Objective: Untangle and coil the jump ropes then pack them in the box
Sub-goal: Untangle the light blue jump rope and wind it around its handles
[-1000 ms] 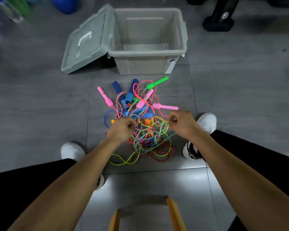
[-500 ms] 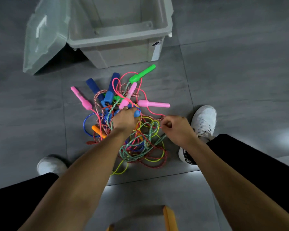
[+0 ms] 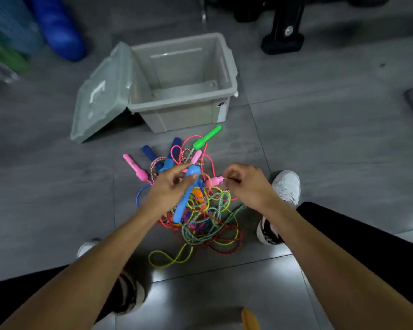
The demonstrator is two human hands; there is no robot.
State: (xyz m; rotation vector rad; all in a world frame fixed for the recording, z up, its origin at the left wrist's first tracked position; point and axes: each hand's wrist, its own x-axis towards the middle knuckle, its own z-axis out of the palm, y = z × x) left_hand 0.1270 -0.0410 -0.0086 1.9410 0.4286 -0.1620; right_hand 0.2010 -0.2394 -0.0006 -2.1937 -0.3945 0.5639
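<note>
A tangle of jump ropes (image 3: pixel 208 220) in green, yellow, red, pink and blue lies on the grey floor between my feet. My left hand (image 3: pixel 167 189) is shut on a light blue handle (image 3: pixel 186 194), lifted above the pile and tilted. My right hand (image 3: pixel 246 184) pinches a thin pink rope right beside a pink handle (image 3: pixel 216 181). A green handle (image 3: pixel 206 137), another pink handle (image 3: pixel 135 167) and dark blue handles (image 3: pixel 150 153) stick out of the pile's far side. The grey box (image 3: pixel 186 104) stands open beyond the pile with nothing in it.
The box lid (image 3: pixel 100 96) hangs open on the box's left, resting on the floor. My white shoes (image 3: pixel 285 186) flank the pile. A black stand foot (image 3: pixel 283 41) is at the back right, a blue roll (image 3: pixel 57 27) at the back left.
My left hand dug into the pile, took the light blue handle and lifted it. My right hand moved in and pinched the pink rope. The camera tilted down, then back up.
</note>
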